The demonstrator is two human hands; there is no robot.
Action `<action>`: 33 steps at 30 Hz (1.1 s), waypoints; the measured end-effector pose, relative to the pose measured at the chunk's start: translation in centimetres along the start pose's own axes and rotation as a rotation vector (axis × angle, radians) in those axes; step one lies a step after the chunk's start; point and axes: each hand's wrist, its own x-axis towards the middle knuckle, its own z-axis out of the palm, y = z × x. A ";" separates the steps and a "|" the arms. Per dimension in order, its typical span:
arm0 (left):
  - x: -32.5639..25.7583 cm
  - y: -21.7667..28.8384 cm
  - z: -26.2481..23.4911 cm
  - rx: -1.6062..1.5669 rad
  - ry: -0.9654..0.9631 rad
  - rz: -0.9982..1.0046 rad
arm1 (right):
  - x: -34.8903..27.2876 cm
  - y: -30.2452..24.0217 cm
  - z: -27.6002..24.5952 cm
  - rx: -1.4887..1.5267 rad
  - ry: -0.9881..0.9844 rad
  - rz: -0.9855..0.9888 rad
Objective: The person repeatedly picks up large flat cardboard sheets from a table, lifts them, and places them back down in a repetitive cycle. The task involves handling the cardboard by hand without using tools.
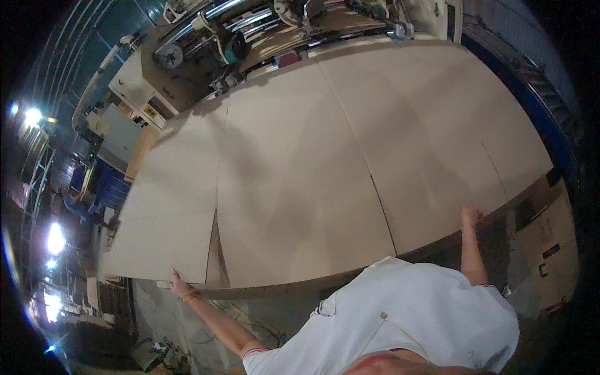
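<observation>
A large brown cardboard sheet (294,169), with crease lines and slots, lies flat before me and reaches back to a machine. At its near left corner my left hand (182,287) grips the edge of the left panel (169,240); the thumb shows on top and the other fingers are hidden. A wedge-shaped gap separates that panel from the one beside it. Farther right, my right hand (470,216) is closed at the sheet's near edge, its fingers curled and partly hidden. Both arms are spread wide.
Behind the sheet stands a machine with rollers and wheels (234,47). Pale cabinets (134,84) rise at the left. Printed cardboard (550,250) is at the right, near a blue rail (531,103). Another person (78,206) is far left. A bucket-like container (148,355) sits on the floor.
</observation>
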 end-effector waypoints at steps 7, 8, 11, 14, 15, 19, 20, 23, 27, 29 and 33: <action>-12.0 0.8 1.6 0.270 -0.173 0.325 | -3.7 -9.4 1.4 0.169 0.482 -0.139; -13.9 -0.3 1.6 0.268 -0.214 0.375 | -4.2 -11.8 1.2 0.398 0.442 -0.269; -18.2 -0.3 1.3 0.575 -0.456 0.445 | -6.7 -19.2 -0.6 0.778 0.098 -0.555; -22.4 1.9 3.6 0.690 -0.610 0.492 | -10.2 -26.5 -4.6 1.211 -0.639 -0.636; -24.1 2.3 5.1 0.671 -0.638 0.507 | -11.2 -28.8 -6.4 1.263 -0.805 -0.629; -30.1 2.4 9.9 0.828 -0.805 0.743 | -12.4 -38.7 -13.9 1.356 -1.053 -0.662; -30.9 2.2 10.8 0.942 -0.854 0.836 | -12.0 -41.0 -15.3 1.331 -1.011 -0.690; -32.6 0.9 11.6 0.973 -0.863 0.891 | -10.4 -46.4 -16.0 0.973 -0.790 -0.646; -33.4 -0.9 11.3 0.956 -0.801 0.864 | -8.7 -50.0 -12.1 0.642 -0.325 -0.785; -33.2 -1.5 11.2 0.905 -0.756 0.865 | -8.2 -50.4 -10.2 0.779 -0.468 -0.764; -31.6 -2.0 10.6 0.810 -0.653 0.916 | -10.7 -48.7 -7.1 1.301 -0.922 -0.727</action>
